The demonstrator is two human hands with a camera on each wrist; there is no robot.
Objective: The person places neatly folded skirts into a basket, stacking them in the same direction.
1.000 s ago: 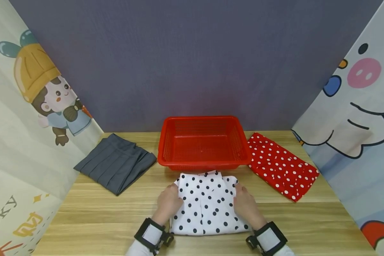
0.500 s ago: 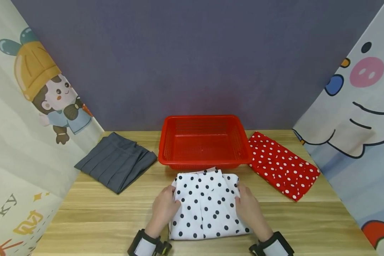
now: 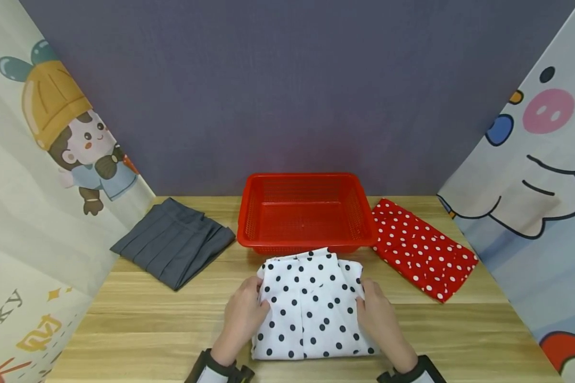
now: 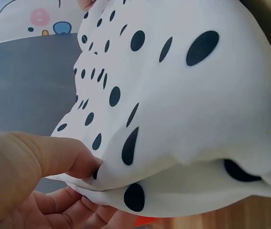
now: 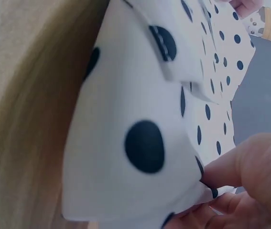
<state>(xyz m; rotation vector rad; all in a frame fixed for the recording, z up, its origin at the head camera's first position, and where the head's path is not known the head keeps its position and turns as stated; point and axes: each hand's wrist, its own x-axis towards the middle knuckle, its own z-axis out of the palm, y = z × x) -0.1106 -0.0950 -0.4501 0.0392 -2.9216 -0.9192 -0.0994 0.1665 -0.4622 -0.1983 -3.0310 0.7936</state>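
Observation:
A folded white cloth with black dots (image 3: 311,306) lies on the wooden table just in front of a red basket (image 3: 306,213). My left hand (image 3: 243,314) pinches its left edge, thumb on top and fingers underneath, as the left wrist view shows on the cloth (image 4: 173,105). My right hand (image 3: 378,316) pinches the right edge the same way; the right wrist view shows the cloth (image 5: 140,143) with my thumb over its edge. The far end of the cloth is raised a little toward the basket's front rim.
A folded grey pleated garment (image 3: 172,243) lies at the back left. A folded red cloth with white dots (image 3: 421,247) lies right of the basket. Patterned curtains close both sides, and a dark wall stands behind. Bare wood shows on the table (image 3: 139,324) at front left and front right.
Both hands have slid back toward me along the cloth's edges and taken hold of them. The cloth's far end has lifted slightly toward the basket.

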